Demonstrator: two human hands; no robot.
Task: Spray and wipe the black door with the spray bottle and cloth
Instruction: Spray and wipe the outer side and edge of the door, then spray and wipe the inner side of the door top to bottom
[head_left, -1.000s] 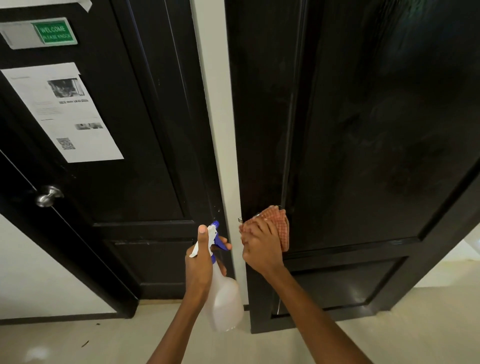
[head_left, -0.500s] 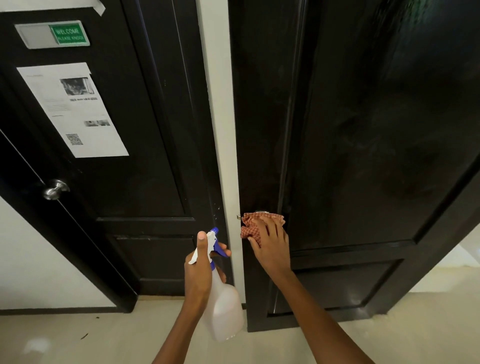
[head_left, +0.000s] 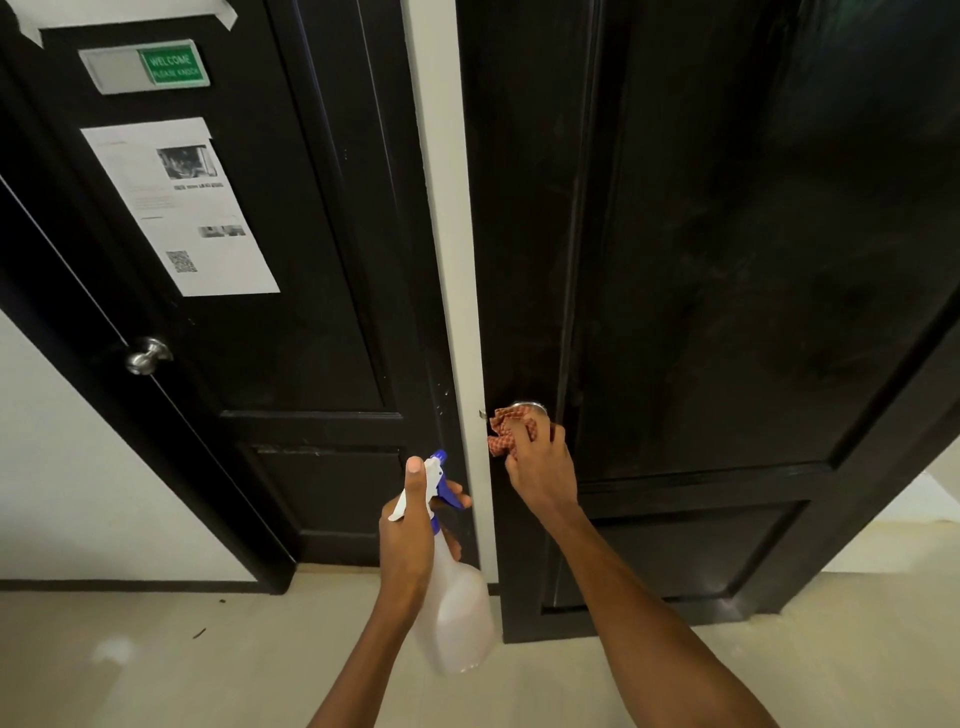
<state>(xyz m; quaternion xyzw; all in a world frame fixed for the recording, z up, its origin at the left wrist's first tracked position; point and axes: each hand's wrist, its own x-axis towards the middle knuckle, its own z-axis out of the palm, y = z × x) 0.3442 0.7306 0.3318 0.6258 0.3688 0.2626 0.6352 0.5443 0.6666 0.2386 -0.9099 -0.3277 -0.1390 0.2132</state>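
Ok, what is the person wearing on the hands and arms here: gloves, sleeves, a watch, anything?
Nothing that shows. The left hand and right hand are bare, without gloves, rings or a watch. Both forearms are uncovered down to the bottom edge of the picture, so no sleeve is in view; anything worn higher up is out of frame.

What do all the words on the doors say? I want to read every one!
"WELCOME" and under it "PLEASE KNOCK": on the green sign at the top of the left door.
Paper notice taped below it: photos, a QR code and text, all too small and blurred to read.
Spray bottle: no words visible.
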